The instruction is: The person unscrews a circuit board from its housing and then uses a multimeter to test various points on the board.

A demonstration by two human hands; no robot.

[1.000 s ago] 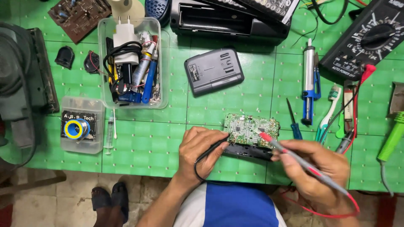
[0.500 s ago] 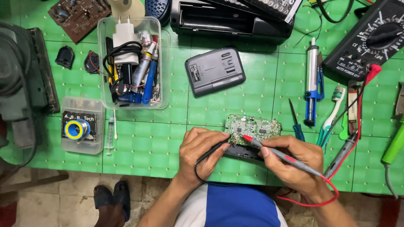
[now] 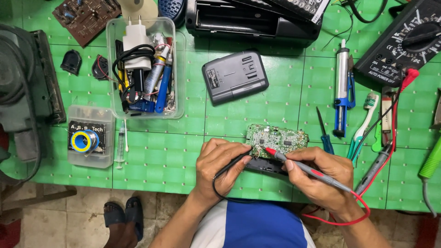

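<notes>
Right hand [image 3: 321,177] fingers [image 3: 294,161] are clamped on a red probe [image 3: 294,164], its tip touching the green circuit board [image 3: 275,138] at lower centre. Left hand [image 3: 220,165] fingers pinch a black probe [image 3: 234,164] against the board's left edge, on the green counter [image 3: 156,156].

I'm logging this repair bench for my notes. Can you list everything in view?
circuit board: 1, green, front centre
red probe: 1, right hand, tip on board
black probe: 1, left hand
multimeter: 1, black, top right
battery pack: 1, grey, centre
desoldering pump: 1, silver and blue, right
toothbrush: 1, white and green, right
parts tub: 1, clear, holds charger and cables
solder box: 1, clear, left
syringe: 1, beside solder box
left hand: 1
right hand: 1
</notes>
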